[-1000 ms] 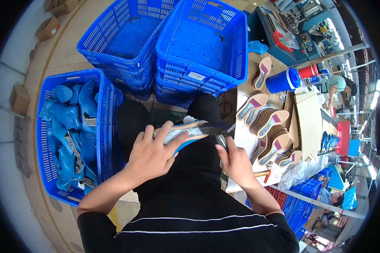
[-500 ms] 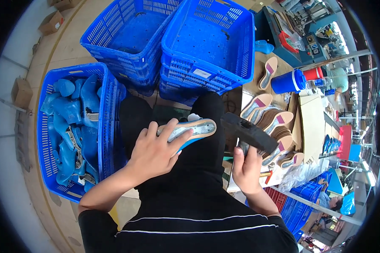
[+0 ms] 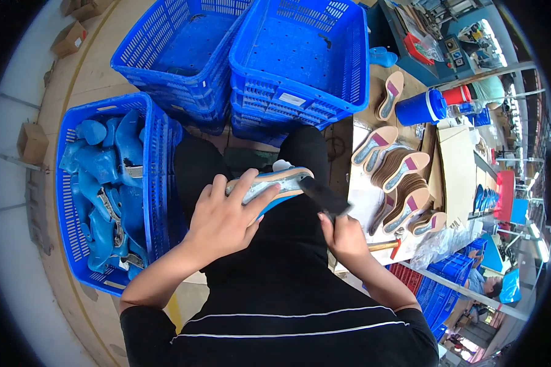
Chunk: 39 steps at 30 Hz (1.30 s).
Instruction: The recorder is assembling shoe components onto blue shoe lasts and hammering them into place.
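My left hand (image 3: 223, 214) grips a blue shoe last (image 3: 277, 203) over my lap, sole side up. A tan-edged insole (image 3: 262, 187) with a grey middle strip lies along the last, my fingers pressed across it. My right hand (image 3: 347, 238) is closed around a hammer (image 3: 327, 197); its handle is mostly hidden by the hand. The black hammer head is slightly blurred and meets or hovers just over the insole's right end; I cannot tell whether it touches. A small pale piece (image 3: 281, 165) shows behind the last.
To the left stands a blue crate (image 3: 64, 202) full of blue lasts (image 3: 98, 165). Stacked blue crates (image 3: 288, 82) rise ahead. On the right-hand table (image 3: 362, 183) are stacked insoles (image 3: 404, 170), a blue jug (image 3: 419, 108) and a wooden-handled tool (image 3: 382, 246).
The hammer in my right hand has swung left and down, from beside the last to its right end. My left hand keeps its grip, with the last tilted slightly.
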Each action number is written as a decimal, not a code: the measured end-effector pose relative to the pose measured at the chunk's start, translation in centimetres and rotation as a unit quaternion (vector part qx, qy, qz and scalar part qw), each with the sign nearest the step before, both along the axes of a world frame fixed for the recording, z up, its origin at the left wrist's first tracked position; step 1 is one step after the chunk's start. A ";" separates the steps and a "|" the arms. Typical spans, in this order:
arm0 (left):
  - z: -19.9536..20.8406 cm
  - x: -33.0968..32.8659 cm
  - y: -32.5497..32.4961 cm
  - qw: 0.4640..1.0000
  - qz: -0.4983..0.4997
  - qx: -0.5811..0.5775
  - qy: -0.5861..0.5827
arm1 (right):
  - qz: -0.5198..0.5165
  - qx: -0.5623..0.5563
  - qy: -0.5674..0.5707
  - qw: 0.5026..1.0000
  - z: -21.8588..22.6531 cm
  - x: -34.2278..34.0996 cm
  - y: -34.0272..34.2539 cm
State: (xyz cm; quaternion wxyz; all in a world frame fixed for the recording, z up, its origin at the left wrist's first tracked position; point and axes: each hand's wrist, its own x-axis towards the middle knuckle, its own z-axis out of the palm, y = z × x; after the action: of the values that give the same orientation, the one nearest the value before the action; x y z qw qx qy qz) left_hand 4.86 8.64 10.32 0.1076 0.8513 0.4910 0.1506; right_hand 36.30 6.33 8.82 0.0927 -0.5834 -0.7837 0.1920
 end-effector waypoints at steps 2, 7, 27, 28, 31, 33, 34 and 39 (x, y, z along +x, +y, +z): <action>-0.2 0.0 -0.1 1.000 0.002 -0.002 0.005 | -0.029 -0.077 0.063 0.995 1.7 -0.2 0.7; -0.1 0.1 -0.3 1.000 0.002 -0.007 0.010 | 0.037 0.188 0.124 0.974 3.0 -0.8 0.6; 0.1 0.3 -0.3 1.000 0.008 -0.005 -0.007 | 0.030 -0.007 0.050 0.998 4.6 -2.7 3.8; 0.1 0.2 0.0 1.000 0.012 -0.010 -0.005 | 0.012 -0.086 -0.031 0.996 4.1 -3.0 4.3; 0.0 0.1 0.1 1.000 0.010 -0.019 -0.015 | 0.001 -0.073 0.052 0.996 5.3 -3.0 4.5; -0.1 0.0 -0.2 1.000 0.013 -0.014 -0.015 | -0.009 -0.044 0.140 0.989 7.0 -3.6 3.6; -0.1 0.1 -0.3 1.000 0.016 -0.005 -0.016 | 0.075 0.083 0.128 0.985 6.6 -3.3 4.0; -0.1 0.2 -0.1 1.000 0.016 -0.010 -0.010 | -0.013 -0.078 0.046 0.996 5.0 -2.8 4.2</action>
State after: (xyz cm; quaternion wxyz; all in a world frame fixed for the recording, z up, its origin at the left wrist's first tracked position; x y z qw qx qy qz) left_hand 5.05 8.53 10.18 0.1181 0.8407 0.5049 0.1560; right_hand 33.54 10.51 13.84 0.0854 -0.5893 -0.7537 0.2782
